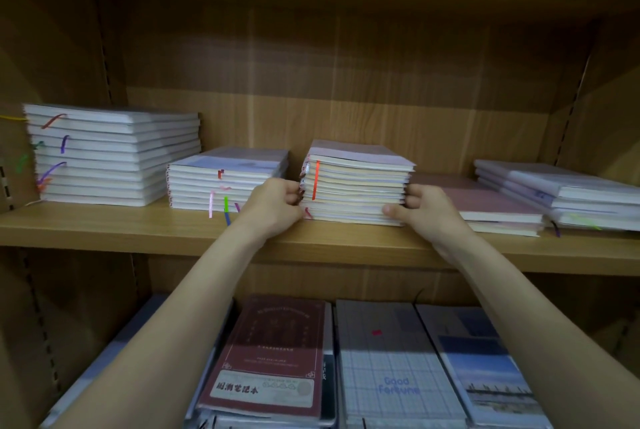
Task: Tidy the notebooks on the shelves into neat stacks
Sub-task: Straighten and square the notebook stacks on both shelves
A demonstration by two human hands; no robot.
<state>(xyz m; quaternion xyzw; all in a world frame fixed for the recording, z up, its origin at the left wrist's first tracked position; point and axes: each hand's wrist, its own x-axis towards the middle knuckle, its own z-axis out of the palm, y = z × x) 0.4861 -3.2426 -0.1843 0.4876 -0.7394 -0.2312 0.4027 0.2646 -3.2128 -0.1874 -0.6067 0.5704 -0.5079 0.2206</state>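
On the upper shelf (145, 226), at far left, stands the tallest stack of notebooks (107, 155), with coloured ribbon markers hanging from its left side. Just beside it on the right sits a lower stack (225, 181), with pink, green and blue ribbons hanging over the shelf edge. The left hand (275, 202) is between this lower stack and the centre stack (356, 186); its fingers are curled and pressed against the left edge of the centre stack. The centre stack stands near the front of the shelf, its upper notebooks slightly out of line, with an orange ribbon down its front left. The right hand (420, 207) grips the stack's right edge: thumb on the front lower corner, fingers curled round the side. To the right lie flat pink notebooks (491, 209), then a low slanted pile (568, 193). On the lower shelf lie a maroon notebook (270, 359), a checked notebook (391, 366) and a photo-cover notebook (485, 369).
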